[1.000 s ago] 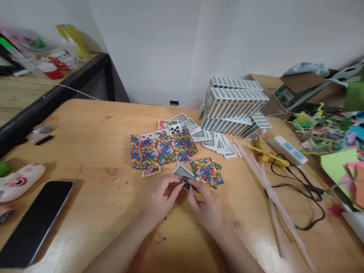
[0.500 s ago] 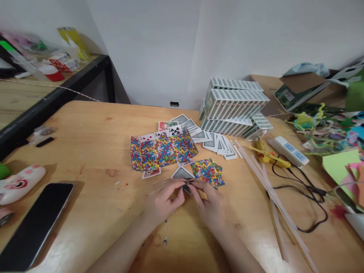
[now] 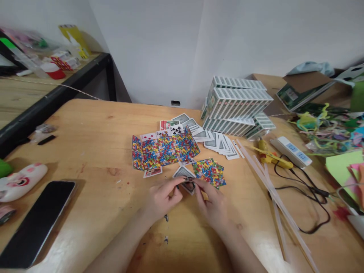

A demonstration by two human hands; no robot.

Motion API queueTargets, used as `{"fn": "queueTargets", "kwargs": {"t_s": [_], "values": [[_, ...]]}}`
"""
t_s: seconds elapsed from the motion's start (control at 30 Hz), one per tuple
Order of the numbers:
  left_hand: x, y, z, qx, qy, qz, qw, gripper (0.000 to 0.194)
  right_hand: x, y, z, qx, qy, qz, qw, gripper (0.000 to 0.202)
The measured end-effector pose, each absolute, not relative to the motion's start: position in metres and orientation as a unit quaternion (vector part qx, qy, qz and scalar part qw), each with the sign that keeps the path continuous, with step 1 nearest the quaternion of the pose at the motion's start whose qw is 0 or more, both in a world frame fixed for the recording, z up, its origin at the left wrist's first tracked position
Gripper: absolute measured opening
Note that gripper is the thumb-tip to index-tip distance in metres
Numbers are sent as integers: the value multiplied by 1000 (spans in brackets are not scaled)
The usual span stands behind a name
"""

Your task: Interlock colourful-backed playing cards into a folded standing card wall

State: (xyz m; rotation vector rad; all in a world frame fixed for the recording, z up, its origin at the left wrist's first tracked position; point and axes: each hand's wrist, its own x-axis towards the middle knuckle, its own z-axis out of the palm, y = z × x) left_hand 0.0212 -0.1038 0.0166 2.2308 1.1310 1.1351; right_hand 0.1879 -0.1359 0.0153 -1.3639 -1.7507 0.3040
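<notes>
My left hand (image 3: 164, 194) and my right hand (image 3: 212, 199) meet at the fingertips, both closed in a pinch. Something small and dark is between them, too small to make out. Directly beneath the fingertips lies a grey-backed playing card (image 3: 181, 173), partly hidden by them. Beyond it stands a low folded structure of playing cards (image 3: 163, 151) with a multicoloured pattern, card faces showing along its back edge. Several cards with the same bright pattern (image 3: 209, 172) are fanned beside my right hand. A face-up card (image 3: 152, 172) rests at the structure's front left.
Grey-backed cards (image 3: 218, 142) spread behind, near stacked card boxes (image 3: 240, 102). On the right are translucent glue sticks (image 3: 273, 191), a yellow glue gun (image 3: 274, 160), a power strip (image 3: 292, 151) and a black cable (image 3: 315, 189). A phone (image 3: 36, 223) lies at the left.
My fingertips have drawn slightly apart, so more of the grey-backed card shows between and below them. The whole view has shifted slightly; the other things stay put.
</notes>
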Motion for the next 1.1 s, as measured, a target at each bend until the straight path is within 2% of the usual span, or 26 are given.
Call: {"fn": "queueTargets", "kwargs": {"t_s": [0.13, 0.3, 0.5, 0.83, 1.1], "values": [[19, -102, 12, 784, 427, 401, 203, 29, 193, -134, 16, -548, -700, 154, 432, 23], [20, -104, 15, 793, 406, 400, 214, 34, 192, -134, 16, -547, -701, 157, 430, 24], [27, -106, 15, 782, 411, 428, 191, 20, 190, -135, 15, -538, -703, 158, 437, 26], [30, -105, 18, 774, 415, 446, 172, 11, 186, -134, 18, -533, -695, 158, 456, 16], [32, -105, 24, 796, 395, 443, 118, 19, 186, -132, 20, -533, -688, 156, 467, 8]]}}
